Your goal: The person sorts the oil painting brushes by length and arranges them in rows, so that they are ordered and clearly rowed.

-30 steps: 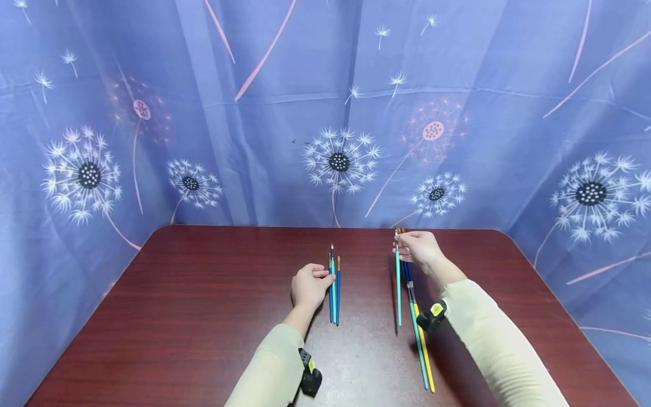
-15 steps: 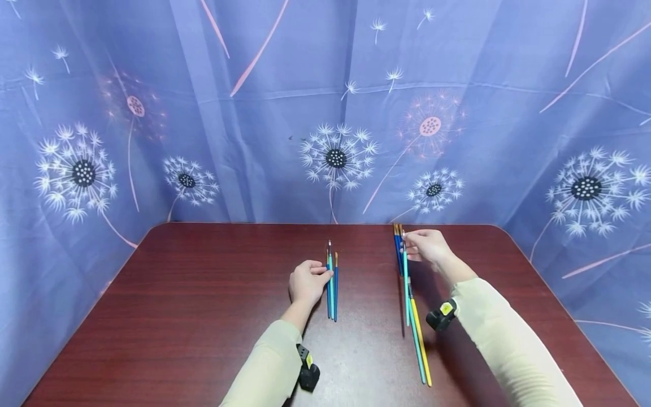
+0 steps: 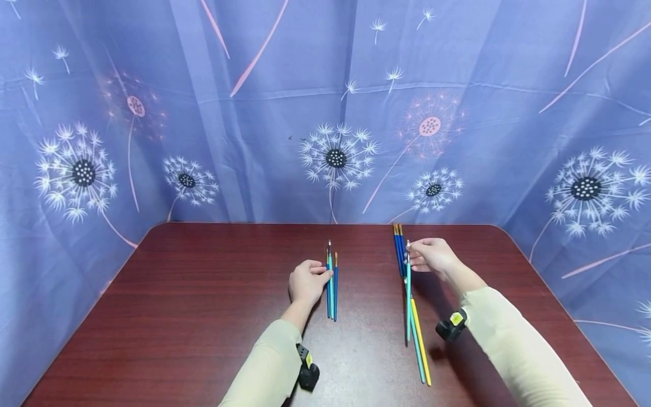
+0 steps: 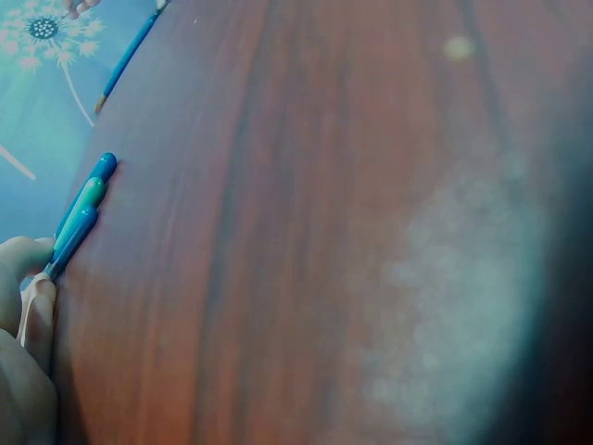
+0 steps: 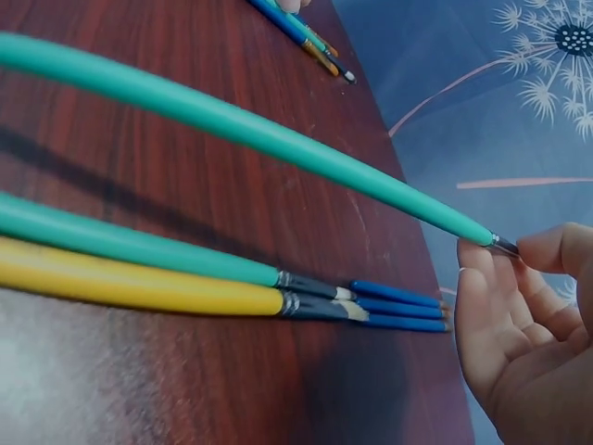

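My right hand (image 3: 432,255) pinches a turquoise paintbrush (image 3: 408,305) at its dark ferrule, bristle end away from me. In the right wrist view this brush's long handle (image 5: 306,153) slants above the table. Below it lie another turquoise paintbrush (image 5: 139,241) and a yellow paintbrush (image 5: 139,276), side by side. Several blue paintbrushes (image 3: 399,254) lie just beyond them. My left hand (image 3: 306,285) has thumb and finger at a small group, a turquoise paintbrush (image 3: 333,299) between blue paintbrushes (image 3: 335,302). Their rounded handle ends (image 4: 90,190) show in the left wrist view.
The dark red wooden table (image 3: 213,305) has rounded far corners. A blue curtain (image 3: 254,141) with dandelion prints hangs behind it and along both sides. Black wrist cameras (image 3: 450,326) sit on both sleeves.
The right hand has moved the turquoise paintbrush rightward and slightly toward me, over the lying turquoise brush. The left hand stays at its group. The head view has shifted slightly.
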A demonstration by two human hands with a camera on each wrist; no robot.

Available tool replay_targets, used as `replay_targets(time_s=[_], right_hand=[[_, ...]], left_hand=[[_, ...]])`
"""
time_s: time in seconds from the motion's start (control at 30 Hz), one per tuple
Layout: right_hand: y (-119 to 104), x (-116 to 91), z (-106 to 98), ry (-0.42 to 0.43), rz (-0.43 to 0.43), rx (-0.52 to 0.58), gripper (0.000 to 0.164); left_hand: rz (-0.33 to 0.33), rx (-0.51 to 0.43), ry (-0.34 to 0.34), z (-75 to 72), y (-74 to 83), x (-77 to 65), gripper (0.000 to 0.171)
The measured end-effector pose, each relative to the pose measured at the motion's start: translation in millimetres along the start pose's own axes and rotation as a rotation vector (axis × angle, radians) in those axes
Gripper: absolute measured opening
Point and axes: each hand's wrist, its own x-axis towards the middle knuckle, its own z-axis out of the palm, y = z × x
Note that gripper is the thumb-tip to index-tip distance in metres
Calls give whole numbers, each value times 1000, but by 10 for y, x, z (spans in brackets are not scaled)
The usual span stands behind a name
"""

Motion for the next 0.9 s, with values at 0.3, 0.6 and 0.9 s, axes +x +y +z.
replay_targets(time_s=[0.3, 0.6, 0.9], right_hand=[[104, -76, -96, -16, 25, -32, 27], [204, -123, -157, -54, 39, -70, 27], [287, -152, -203, -67, 34, -117, 25]], left_hand=[[9, 1, 1, 6, 1, 0, 31], [9, 1, -1, -2, 4, 0, 32], [7, 8, -2, 2, 0, 10, 32]])
